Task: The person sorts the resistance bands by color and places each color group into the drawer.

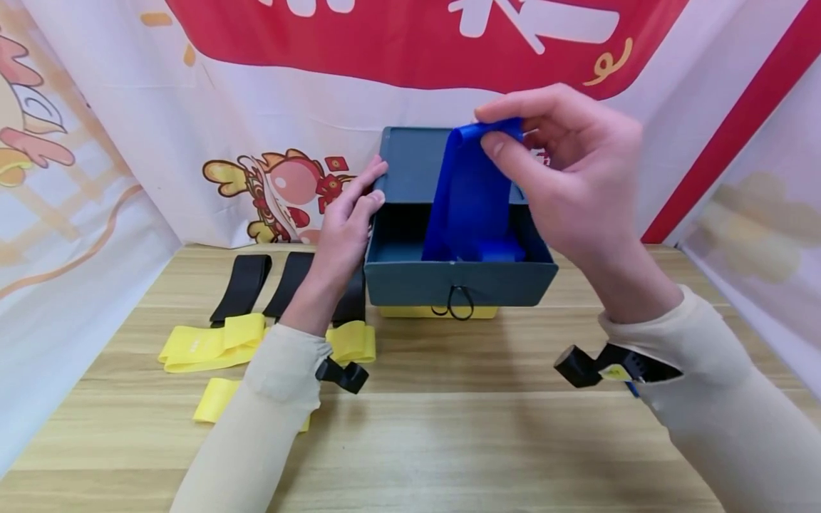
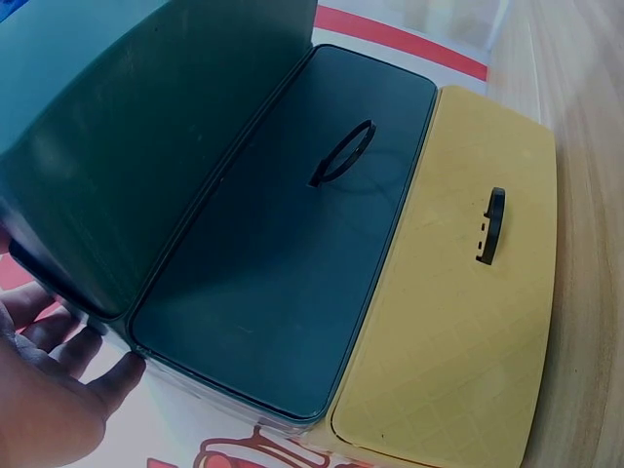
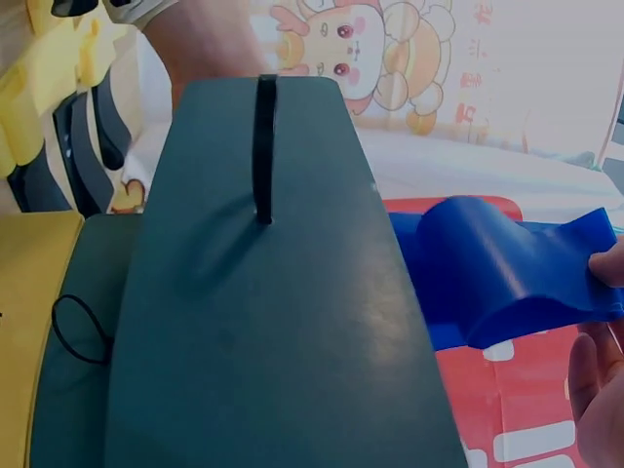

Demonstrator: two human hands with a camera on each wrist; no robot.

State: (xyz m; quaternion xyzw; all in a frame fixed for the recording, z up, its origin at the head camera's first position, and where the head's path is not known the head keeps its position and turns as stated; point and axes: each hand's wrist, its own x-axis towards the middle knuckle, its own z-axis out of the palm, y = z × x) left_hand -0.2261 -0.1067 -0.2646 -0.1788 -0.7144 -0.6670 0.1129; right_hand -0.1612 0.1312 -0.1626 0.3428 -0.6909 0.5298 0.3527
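A small drawer cabinet (image 1: 410,167) stands at the back of the table, its dark teal top drawer (image 1: 462,285) pulled out. Over this drawer my right hand (image 1: 577,164) pinches the upper end of a blue resistance band (image 1: 471,189) between thumb and fingers. The band hangs down in folds, its lower part inside the drawer. My left hand (image 1: 340,235) rests on the cabinet's left side with fingers extended; in the left wrist view its fingertips (image 2: 122,380) touch that side. The drawer's front wall hides the band's lowest part.
Below are a shut teal drawer (image 2: 273,253) and a yellow drawer (image 2: 444,292), each with a black loop pull. Black bands (image 1: 240,285) and yellow bands (image 1: 214,342) lie left, partly behind my left arm. A printed curtain (image 1: 308,100) hangs behind the cabinet.
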